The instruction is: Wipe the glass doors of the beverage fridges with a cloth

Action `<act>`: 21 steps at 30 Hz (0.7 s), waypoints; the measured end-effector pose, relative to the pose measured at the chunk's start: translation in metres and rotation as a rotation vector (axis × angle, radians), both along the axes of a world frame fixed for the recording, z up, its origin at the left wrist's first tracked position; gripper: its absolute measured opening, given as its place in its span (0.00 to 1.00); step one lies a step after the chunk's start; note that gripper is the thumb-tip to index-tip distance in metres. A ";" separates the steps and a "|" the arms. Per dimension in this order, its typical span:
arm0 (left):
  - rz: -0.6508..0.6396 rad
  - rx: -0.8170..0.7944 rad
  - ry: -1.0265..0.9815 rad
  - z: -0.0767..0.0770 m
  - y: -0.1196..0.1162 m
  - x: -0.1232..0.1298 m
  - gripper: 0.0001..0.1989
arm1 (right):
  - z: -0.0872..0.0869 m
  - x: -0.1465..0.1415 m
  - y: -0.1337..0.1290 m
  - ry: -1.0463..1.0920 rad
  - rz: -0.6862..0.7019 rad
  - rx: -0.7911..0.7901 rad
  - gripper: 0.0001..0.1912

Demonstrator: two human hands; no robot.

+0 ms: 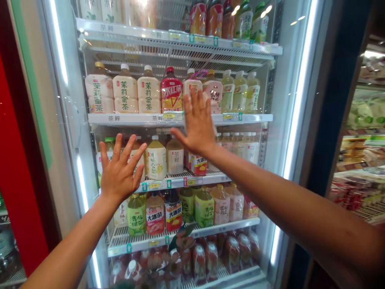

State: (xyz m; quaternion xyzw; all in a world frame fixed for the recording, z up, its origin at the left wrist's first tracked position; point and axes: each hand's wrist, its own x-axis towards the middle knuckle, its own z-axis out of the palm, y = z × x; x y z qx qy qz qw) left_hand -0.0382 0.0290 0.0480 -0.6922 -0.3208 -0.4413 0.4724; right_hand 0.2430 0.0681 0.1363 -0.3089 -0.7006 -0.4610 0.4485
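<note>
My left hand [120, 172] is raised with its fingers spread, holding nothing, in front of the bottles on the lower middle shelf. Higher and to the right, my right hand [198, 126] is also empty, its palm turned toward the cooler and its thumb stuck out. Behind its fingertips are a pale bottle [192, 82] and a pinkish bottle [214, 90], partly hidden. A red-labelled bottle [171, 90] stands just left of that hand. Reflections suggest a glass pane over the shelves; whether either hand touches it I cannot tell.
The lit drinks cooler holds several white wire shelves [180, 117] of bottles. Green tea bottles [136, 214] stand on a lower shelf and dark red bottles [210, 257] at the bottom. Light strips [297, 100] run down both sides. More stocked shelves [361, 164] are at right.
</note>
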 end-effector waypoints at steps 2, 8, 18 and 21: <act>-0.013 -0.018 -0.012 0.000 0.000 0.000 0.36 | -0.047 -0.011 -0.006 -0.339 0.061 0.003 0.55; -0.028 -0.026 -0.016 0.001 0.001 0.001 0.36 | -0.052 -0.010 -0.013 -0.858 0.131 -0.045 0.51; 0.000 -0.044 -0.133 -0.021 -0.003 -0.002 0.42 | -0.057 -0.046 -0.036 -0.786 -0.015 -0.180 0.51; 0.003 -0.057 -0.137 -0.024 -0.005 -0.002 0.42 | -0.060 -0.031 -0.036 -0.975 0.023 -0.165 0.48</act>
